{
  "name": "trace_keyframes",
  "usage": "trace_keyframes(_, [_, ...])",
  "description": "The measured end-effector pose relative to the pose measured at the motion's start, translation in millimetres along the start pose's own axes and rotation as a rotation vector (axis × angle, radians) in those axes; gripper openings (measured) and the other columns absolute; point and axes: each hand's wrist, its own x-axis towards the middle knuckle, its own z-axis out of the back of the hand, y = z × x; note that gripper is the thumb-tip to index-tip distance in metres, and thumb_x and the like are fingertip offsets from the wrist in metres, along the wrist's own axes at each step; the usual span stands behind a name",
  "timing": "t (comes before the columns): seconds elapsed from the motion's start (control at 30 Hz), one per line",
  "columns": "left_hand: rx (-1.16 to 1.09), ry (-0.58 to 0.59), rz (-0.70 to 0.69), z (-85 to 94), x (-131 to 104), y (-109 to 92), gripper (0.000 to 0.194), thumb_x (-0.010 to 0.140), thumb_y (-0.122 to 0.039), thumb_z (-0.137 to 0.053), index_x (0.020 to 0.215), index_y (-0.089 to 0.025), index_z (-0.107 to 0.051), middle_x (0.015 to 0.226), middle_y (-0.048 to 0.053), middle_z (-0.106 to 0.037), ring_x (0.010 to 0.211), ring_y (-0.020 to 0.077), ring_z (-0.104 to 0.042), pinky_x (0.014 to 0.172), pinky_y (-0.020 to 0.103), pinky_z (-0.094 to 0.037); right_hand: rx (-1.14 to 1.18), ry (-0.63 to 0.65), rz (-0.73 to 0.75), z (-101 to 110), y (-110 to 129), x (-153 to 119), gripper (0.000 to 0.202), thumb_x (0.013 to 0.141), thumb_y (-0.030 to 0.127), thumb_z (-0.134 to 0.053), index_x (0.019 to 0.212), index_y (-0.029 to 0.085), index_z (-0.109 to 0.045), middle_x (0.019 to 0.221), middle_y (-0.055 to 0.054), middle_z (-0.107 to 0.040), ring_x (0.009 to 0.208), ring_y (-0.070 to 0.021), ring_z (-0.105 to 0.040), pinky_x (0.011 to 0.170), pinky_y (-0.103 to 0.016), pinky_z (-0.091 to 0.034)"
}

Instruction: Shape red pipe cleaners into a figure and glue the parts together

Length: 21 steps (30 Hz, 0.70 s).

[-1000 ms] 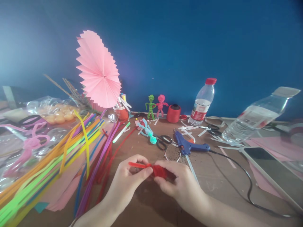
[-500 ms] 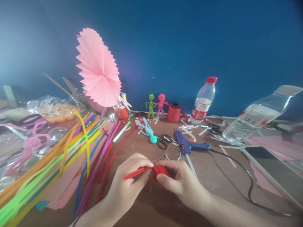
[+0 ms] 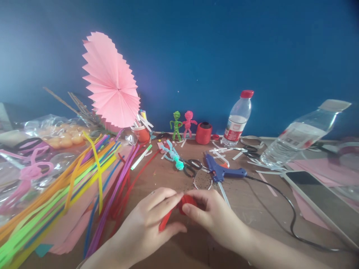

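A coiled red pipe cleaner [image 3: 188,200] sits between the thumb and fingers of my right hand [image 3: 209,207], which is closed on it. Its loose red tail runs back toward my left palm. My left hand [image 3: 157,213] has its fingers bent over that tail, the fingertips against the coil, while the thumb stands apart below. Part of the coil is covered by my fingers. Beyond the hands lie a light-blue pipe-cleaner figure [image 3: 176,158], black-handled scissors [image 3: 193,168] and a blue glue gun [image 3: 221,170].
Many coloured pipe cleaners [image 3: 64,190] cover the left side. A green figure [image 3: 176,126] and a pink figure [image 3: 189,124] stand at the wall, beside a red spool-like object [image 3: 203,133]. Rightward are two bottles, including one upright bottle [image 3: 237,121], a phone [image 3: 316,198] and a black cord [image 3: 295,220].
My left thumb has parted from the fingers, and the fingers have come forward over the red tail, which now slants more steeply. My view has shifted slightly to the right.
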Motion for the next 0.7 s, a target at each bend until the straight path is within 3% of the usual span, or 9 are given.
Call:
trace_keyframes(0.17, [-0.056, 0.029, 0.082, -0.3, -1, 2, 0.028, 0.09, -0.012, -0.051, 0.113, -0.025, -0.059, 0.091, 0.003, -0.062, 0.081, 0.0158, -0.063, 0.074, 0.025, -0.048, -0.008, 0.03, -0.015, 1, 2, 0, 0.014, 0.084, 0.028, -0.057, 0.079, 0.015, -0.061, 0.065, 0.004, -0.05, 0.061, -0.0106, -0.042, 0.055, -0.021, -0.031])
trace_keyframes(0.27, [-0.082, 0.035, 0.116, 0.7, 1, 1, 0.027, 0.089, -0.011, -0.054, 0.111, -0.026, -0.061, 0.088, 0.001, -0.062, 0.08, 0.0149, -0.062, 0.074, 0.023, -0.046, -0.077, 0.021, 0.041, 2, 5, -3, 0.019, 0.089, 0.031, -0.051, 0.081, 0.017, -0.061, 0.07, 0.003, -0.055, 0.066, -0.0125, -0.047, 0.061, -0.022, -0.036])
trace_keyframes(0.37, [-0.109, 0.043, 0.201, 1.8, 5, 0, 0.019, 0.085, -0.013, -0.061, 0.1, -0.023, -0.065, 0.081, 0.0, -0.06, 0.075, 0.0139, -0.06, 0.069, 0.021, -0.045, -0.148, -0.036, 0.047, 1, 4, -5, 0.017, 0.093, 0.029, -0.043, 0.101, 0.022, -0.056, 0.085, 0.001, -0.062, 0.078, -0.0152, -0.055, 0.071, -0.024, -0.04])
trace_keyframes(0.47, [-0.147, 0.053, 0.255, 2.0, 8, -1, 0.018, 0.083, -0.01, -0.062, 0.096, -0.022, -0.067, 0.079, -0.001, -0.061, 0.075, 0.0138, -0.06, 0.069, 0.021, -0.045, -0.189, -0.064, 0.038, -1, 1, -6, 0.023, 0.093, 0.02, -0.04, 0.115, 0.025, -0.041, 0.089, 0.002, -0.065, 0.077, -0.0147, -0.057, 0.071, -0.025, -0.041])
trace_keyframes(0.7, [-0.177, 0.062, 0.311, -1.6, 13, -1, 0.014, 0.081, -0.007, -0.061, 0.075, -0.019, -0.066, 0.071, -0.002, -0.06, 0.069, 0.0137, -0.059, 0.065, 0.021, -0.043, -0.448, -0.113, 0.162, -4, -10, -7, 0.021, 0.087, 0.01, -0.043, 0.102, 0.023, -0.037, 0.086, -0.001, -0.062, 0.074, -0.0166, -0.058, 0.067, -0.026, -0.043])
